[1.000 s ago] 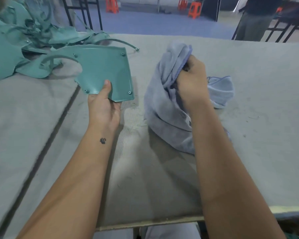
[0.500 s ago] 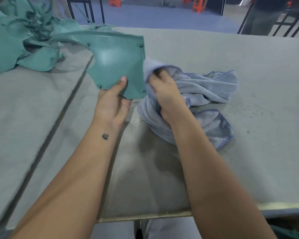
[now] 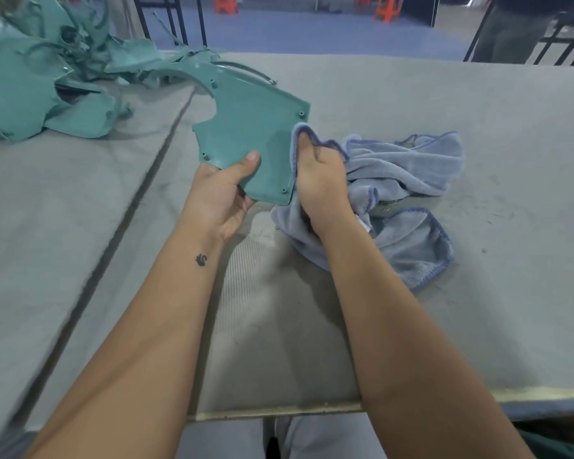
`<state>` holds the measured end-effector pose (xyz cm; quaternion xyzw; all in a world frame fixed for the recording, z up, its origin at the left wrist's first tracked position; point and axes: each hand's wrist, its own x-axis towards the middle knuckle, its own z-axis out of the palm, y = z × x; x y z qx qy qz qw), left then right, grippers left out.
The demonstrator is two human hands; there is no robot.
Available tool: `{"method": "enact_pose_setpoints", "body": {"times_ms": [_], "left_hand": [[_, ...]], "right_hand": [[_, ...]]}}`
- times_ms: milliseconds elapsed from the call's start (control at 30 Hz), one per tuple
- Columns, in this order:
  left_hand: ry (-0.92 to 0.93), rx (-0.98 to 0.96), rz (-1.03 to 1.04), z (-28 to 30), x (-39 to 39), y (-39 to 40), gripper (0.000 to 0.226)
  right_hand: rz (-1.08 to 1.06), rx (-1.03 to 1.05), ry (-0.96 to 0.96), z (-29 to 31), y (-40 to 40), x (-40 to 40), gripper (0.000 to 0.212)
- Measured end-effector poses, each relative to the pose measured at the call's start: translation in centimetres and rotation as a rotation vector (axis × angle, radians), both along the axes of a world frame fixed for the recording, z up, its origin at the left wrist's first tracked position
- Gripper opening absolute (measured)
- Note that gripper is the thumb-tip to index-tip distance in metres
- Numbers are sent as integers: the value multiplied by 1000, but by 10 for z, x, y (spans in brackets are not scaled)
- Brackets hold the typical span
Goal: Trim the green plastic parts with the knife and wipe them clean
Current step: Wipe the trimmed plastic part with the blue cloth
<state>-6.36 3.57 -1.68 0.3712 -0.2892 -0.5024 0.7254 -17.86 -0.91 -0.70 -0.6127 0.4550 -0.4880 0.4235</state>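
My left hand [image 3: 221,193] grips the near edge of a flat green plastic part [image 3: 251,127] with a curved cut-out and screw bosses, thumb on top, holding it just above the table. My right hand [image 3: 318,180] clutches a light blue cloth [image 3: 408,173] and presses a fold of it against the part's right edge. The rest of the cloth trails on the table to the right. No knife shows.
A pile of green plastic parts [image 3: 30,84] lies at the far left on the grey felt-covered table [image 3: 478,309]. A dark seam [image 3: 120,226] runs diagonally across the table. Orange stools [image 3: 383,9] and a person's legs [image 3: 507,31] stand beyond the far edge.
My right hand brought the cloth down and left from a raised bunch onto the part's right edge. My left hand lifted the part and turned it toward the cloth.
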Motion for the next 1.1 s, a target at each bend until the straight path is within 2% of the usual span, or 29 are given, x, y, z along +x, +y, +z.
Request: {"method": "enact_pose_setpoints", "body": {"times_ms": [133, 167, 233, 333, 433, 500, 567, 600, 667, 733, 767, 867, 1000, 1033, 1100], "left_hand": [[-115, 40, -31, -2, 7, 1, 28], [-145, 54, -23, -3, 6, 1, 32], [-189, 59, 23, -4, 4, 1, 38], [-221, 13, 112, -3, 7, -1, 36], [-129, 35, 102, -3, 13, -1, 34], [-96, 35, 40, -4, 17, -2, 29], [-90, 17, -17, -4, 23, -1, 27], [-97, 13, -42, -4, 25, 0, 28], [-143, 22, -83, -4, 27, 1, 30], [-195, 34, -106, -5, 25, 2, 33], [-212, 31, -105, -5, 24, 2, 34], [-254, -2, -82, -4, 22, 3, 35], [-243, -26, -89, -1, 20, 5, 34], [-246, -35, -89, -1, 19, 5, 33], [-254, -53, -73, 0, 17, 6, 32]], "right_hand": [[-35, 259, -464, 9, -7, -15, 34], [-9, 310, -504, 12, -9, -21, 33], [49, 309, -365, 10, -13, -29, 33], [186, 102, -238, 1, -10, -30, 30], [115, -69, -68, -3, -11, -23, 35], [62, -24, -1, 1, -10, -18, 45], [23, 117, 63, 4, -11, -17, 41], [23, 208, 33, 6, -12, -18, 35], [120, 353, -235, 8, -11, -24, 26], [291, 378, -406, 6, -10, -28, 11], [369, 332, -388, 2, -9, -30, 6], [428, 162, -274, -4, -11, -29, 23], [204, 26, -183, -3, -10, -21, 16], [183, 25, -191, -1, -8, -18, 18], [77, 57, -204, 1, -6, -12, 39]]}}
